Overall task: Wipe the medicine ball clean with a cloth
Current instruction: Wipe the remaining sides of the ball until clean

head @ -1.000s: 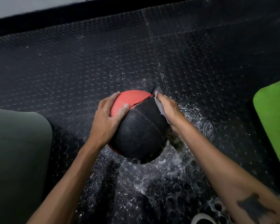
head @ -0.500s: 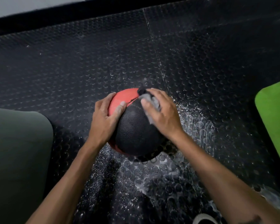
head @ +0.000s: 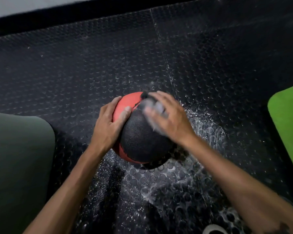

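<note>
Head view shows your right hand blurred with motion, its fingers spread over the top of the medicine ball and pressing a grey cloth against it; whether they curl round the cloth you cannot tell through the blur. Compared with half a second ago the hand sits at much the same place on the upper right of the ball, though it was sharp then and is smeared now. A second ago it was down the ball's right side with the cloth under it.

Your left hand keeps its hold on the ball's left side, fingers curved round the red panel and the thumb laid near the seam, unchanged from both earlier frames.

Directly beneath and between both sets of fingers, the ball rests on the black studded floor mat. Wet patches glisten on the mat just right of the right hand and nearer you. Well out to the left lies a dark green mat; well out to the right, a bright green one.
</note>
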